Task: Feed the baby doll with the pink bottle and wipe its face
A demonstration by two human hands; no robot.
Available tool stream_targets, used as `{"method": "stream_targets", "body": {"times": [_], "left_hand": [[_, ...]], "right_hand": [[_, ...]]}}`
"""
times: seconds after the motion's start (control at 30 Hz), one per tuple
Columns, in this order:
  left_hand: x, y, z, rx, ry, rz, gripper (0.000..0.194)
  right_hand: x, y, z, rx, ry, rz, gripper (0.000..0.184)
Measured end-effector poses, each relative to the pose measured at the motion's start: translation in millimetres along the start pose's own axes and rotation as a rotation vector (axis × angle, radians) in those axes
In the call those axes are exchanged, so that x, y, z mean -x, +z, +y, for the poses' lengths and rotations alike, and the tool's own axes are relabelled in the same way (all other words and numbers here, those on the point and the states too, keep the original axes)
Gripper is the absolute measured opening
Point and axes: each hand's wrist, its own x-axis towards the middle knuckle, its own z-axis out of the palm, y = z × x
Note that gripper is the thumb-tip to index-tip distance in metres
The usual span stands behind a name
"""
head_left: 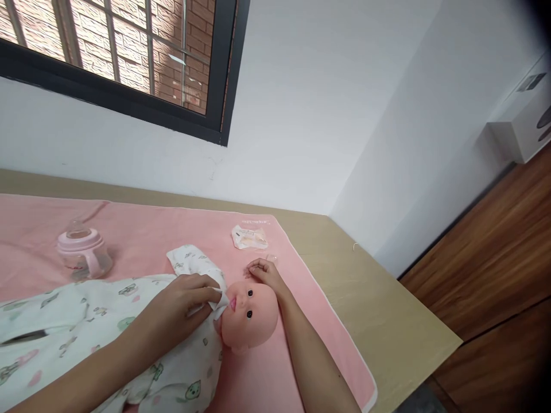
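A baby doll (260, 312) lies on a pink mat (142, 235), its bald head toward the right. It wears a white printed outfit (181, 361), one sleeve stretched out past its shoulder. Reaching over the doll's body, my left hand (193, 298) pinches a white wipe (221, 304) against the skin beside the doll's mouth. Beyond the head, my right hand (263, 271) rests on the mat with loosely bent fingers and nothing visible in it. My right forearm runs along the top of the doll's head.
A pink baby bottle with a handle (84, 252) stands on the mat at the left. A small wipes packet (249, 237) lies near the mat's far corner, with a small clear item (272, 258) beside it. The wooden tabletop (365, 298) meets white walls; a barred window is above.
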Motion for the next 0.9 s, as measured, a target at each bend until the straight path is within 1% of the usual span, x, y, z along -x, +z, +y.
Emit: {"method": "stream_targets", "body": {"times": [0.13, 0.23, 0.4, 0.53, 0.77, 0.9], "left_hand": [[-1.6, -4.2, 7.5, -0.016, -0.015, 0.017, 0.029], [-2.4, -5.6, 11.0, -0.028, -0.045, 0.017, 0.032], [-2.9, -5.8, 9.6, -0.038, -0.011, -0.032, 0.032], [-2.5, -5.2, 10.4, -0.022, -0.050, 0.000, 0.037], [1.2, 0.7, 4.3, -0.036, -0.018, -0.036, 0.038], [0.7, -1.2, 5.4, -0.032, -0.020, -0.036, 0.038]], "right_hand": [[0.1, 0.7, -0.3, -0.022, 0.015, -0.006, 0.028], [0.7, 1.1, -1.7, -0.022, 0.007, -0.015, 0.028], [-0.1, 1.4, -0.6, -0.019, 0.008, -0.014, 0.027], [-0.9, 2.1, 0.5, -0.020, 0.008, -0.006, 0.027], [-1.2, 1.9, 0.4, 0.012, -0.004, -0.028, 0.026], [-3.8, -0.2, 5.1, 0.024, -0.014, -0.033, 0.026]]}}
